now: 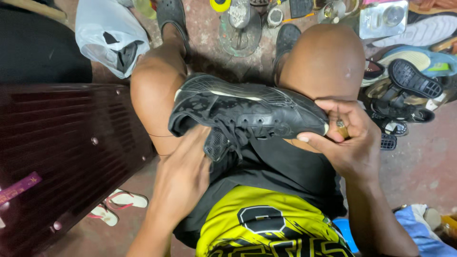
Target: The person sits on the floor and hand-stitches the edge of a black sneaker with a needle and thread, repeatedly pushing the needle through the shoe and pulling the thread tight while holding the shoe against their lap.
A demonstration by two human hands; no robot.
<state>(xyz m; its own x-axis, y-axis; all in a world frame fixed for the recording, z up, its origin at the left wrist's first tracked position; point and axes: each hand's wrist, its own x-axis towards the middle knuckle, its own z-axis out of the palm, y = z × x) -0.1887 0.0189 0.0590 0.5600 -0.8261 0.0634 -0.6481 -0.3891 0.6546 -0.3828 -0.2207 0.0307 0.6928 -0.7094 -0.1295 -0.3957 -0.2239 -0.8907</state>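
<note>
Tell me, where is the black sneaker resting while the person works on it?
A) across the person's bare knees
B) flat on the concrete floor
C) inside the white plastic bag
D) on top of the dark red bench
A: the black sneaker lies on its side across the knees, the right hand gripping one end and the left hand reaching in under the laces.

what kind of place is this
Probably a small shoe-repair stall set on the ground. A black sneaker lies across the person's knees, held by the left hand and right hand. Loose shoes and soles crowd the concrete floor, beside a metal cobbler's stand.
</note>
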